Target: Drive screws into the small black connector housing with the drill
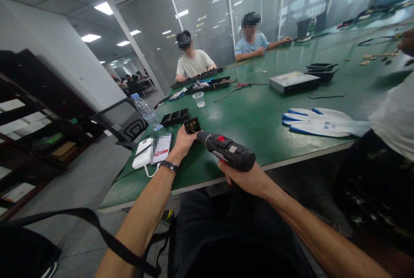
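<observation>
My right hand [241, 176] is wrapped round the grip of a black cordless drill [231, 151] with a red switch on top. The drill points away to the left, its front end at a small black socket block [192, 126] with brass-coloured metal inside. That block is gripped in my left hand [183, 142], above the green table. Whether the bit touches a screw is too small to tell. Just beyond the left hand lies a longer black block with several compartments [174, 117].
Left of my hands are a water bottle [147, 112], a phone [161, 148] and a white power bank [142, 153] with a cable. A plastic cup [199, 99] stands farther back. White-blue gloves [318, 123] and a metal drive box [293, 82] lie right. Two people sit opposite; another is at right.
</observation>
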Demonstrator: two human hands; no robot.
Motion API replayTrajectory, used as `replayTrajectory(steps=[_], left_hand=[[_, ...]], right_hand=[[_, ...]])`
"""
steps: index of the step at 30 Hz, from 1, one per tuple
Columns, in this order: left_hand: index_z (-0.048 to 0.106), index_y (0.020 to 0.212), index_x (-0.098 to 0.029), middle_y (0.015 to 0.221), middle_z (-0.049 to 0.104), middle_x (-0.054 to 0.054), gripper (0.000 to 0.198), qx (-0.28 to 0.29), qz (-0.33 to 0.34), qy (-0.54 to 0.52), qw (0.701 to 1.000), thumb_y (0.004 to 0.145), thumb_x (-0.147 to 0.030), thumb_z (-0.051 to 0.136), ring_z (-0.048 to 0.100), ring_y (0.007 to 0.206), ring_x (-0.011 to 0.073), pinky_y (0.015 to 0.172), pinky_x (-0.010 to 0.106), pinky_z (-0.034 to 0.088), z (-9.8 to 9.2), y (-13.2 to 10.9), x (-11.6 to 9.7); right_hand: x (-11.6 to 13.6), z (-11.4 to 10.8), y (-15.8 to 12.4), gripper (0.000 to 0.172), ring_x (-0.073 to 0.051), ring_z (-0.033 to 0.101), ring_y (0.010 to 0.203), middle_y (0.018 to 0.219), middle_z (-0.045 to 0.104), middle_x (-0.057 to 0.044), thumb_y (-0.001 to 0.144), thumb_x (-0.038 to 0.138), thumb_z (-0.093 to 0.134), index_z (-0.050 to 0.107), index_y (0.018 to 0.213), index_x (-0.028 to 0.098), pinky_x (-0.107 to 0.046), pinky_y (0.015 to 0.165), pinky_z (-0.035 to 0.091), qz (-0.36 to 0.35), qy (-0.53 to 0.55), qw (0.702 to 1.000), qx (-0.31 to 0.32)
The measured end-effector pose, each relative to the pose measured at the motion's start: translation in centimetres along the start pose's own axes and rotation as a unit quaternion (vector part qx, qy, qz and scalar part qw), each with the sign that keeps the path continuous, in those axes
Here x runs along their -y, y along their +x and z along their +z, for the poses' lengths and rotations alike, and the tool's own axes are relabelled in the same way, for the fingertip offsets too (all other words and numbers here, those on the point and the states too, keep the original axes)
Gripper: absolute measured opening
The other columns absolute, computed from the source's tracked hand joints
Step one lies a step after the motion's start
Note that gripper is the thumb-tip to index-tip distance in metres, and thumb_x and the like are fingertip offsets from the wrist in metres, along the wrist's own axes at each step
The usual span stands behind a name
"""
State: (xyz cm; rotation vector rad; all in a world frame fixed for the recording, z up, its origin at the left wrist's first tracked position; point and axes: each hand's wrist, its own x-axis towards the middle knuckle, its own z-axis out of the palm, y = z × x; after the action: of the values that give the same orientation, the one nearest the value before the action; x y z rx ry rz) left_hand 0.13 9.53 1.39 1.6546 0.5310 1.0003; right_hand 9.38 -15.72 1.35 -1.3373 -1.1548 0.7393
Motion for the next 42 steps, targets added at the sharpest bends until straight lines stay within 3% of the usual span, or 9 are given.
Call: replayTrajectory(steps=[33,42], left_hand=[[0.066,0.093,-0.015,0.086,0.071,0.005,0.047,-0.003,-0.011,-0.009,1.0,0.056,-0.03,0.092,0.065,0.077,0.0182,0.079,0.035,0.052,0.23,-0.22,-0.42],[0.066,0.093,-0.015,0.085,0.071,0.006,0.048,0.005,-0.015,-0.01,1.0,0.056,-0.031,0.092,0.065,0.076,0.0189,0.079,0.037,0.051,0.18,-0.15,-0.35]], right_hand=[[-0.5,-0.18,0.01,0.019,-0.012,0.055,0.048,0.054,0.058,0.003,0.092,0.028,0.061,0.062,0.075,0.019,-0.024,0.052,0.044,-0.003,-0.014,1.0,0.006],[-0.62,-0.1,0.11,0.01,-0.012,0.055,0.049,0.055,0.058,0.004,0.091,0.027,0.062,0.064,0.085,0.019,-0.025,0.053,0.045,-0.012,-0.004,1.0,0.006]])
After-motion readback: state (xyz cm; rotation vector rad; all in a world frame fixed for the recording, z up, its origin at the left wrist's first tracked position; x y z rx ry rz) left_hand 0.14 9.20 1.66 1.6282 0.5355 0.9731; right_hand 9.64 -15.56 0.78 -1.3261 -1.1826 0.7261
